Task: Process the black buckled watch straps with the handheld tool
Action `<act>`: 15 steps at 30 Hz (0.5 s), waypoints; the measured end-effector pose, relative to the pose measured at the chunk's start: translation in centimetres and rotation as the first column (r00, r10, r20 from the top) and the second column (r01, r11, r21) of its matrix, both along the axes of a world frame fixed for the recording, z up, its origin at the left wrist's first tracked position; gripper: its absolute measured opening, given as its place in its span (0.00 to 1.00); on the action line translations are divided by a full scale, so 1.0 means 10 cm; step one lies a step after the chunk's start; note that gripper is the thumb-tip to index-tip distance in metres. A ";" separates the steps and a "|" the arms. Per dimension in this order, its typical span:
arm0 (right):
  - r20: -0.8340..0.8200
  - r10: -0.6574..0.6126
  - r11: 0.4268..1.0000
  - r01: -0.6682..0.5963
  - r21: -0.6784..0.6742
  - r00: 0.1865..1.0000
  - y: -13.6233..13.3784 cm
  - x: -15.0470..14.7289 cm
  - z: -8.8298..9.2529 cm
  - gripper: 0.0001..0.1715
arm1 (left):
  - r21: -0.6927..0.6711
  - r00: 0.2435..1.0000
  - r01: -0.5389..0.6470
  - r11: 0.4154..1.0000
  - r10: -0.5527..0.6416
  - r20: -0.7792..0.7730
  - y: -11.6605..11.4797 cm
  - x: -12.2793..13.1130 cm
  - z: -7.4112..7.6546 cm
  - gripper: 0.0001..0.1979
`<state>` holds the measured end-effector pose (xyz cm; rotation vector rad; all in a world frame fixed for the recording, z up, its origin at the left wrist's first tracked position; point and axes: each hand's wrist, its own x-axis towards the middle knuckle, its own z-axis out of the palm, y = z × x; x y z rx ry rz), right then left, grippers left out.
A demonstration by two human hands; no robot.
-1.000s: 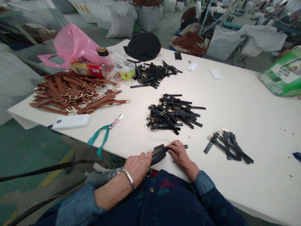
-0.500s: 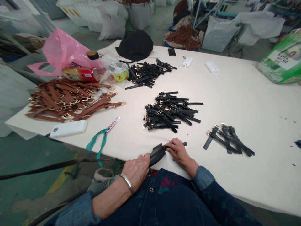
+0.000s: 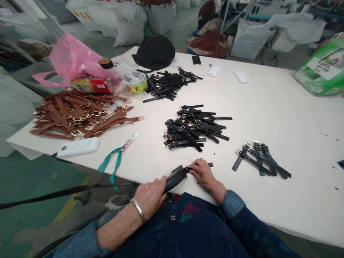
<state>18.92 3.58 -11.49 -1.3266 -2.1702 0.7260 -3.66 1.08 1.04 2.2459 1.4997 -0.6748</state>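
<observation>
At the table's near edge, my left hand (image 3: 151,194) is wrapped round a black handheld tool (image 3: 175,178), whose head points right. My right hand (image 3: 202,173) pinches a black strap (image 3: 210,165); one end sticks out past the fingers on the right, the other meets the tool's head. Beyond the hands is a pile of black buckled straps (image 3: 195,127). A smaller group of black straps (image 3: 262,161) lies to the right. Pink-handled scissors (image 3: 128,142) with a teal ribbon (image 3: 114,163) lie to the left.
Brown buckled straps (image 3: 72,113) and a white power bank (image 3: 79,147) are on the left of the table (image 3: 282,114). Farther back are a pink bag (image 3: 71,59), more black straps (image 3: 170,83), a black cap (image 3: 154,52) and white devices (image 3: 242,76). A green bag (image 3: 324,70) stands right.
My left hand has moved slightly left and down with the tool, whose head has shifted left too. My right hand has barely moved and still pinches the strap.
</observation>
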 end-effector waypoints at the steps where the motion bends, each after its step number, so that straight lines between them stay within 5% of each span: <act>1: 0.000 0.003 1.000 -0.003 -0.005 1.000 0.00 0.00 0.02 0.12 | -0.001 1.000 0.003 1.000 -0.003 0.004 0.00 -0.03 -0.01 0.13; 15: 0.013 -0.199 0.978 0.199 -0.055 0.980 0.03 -0.16 0.06 0.07 | -0.004 1.000 0.004 1.000 -0.004 0.019 0.04 -0.05 -0.05 0.14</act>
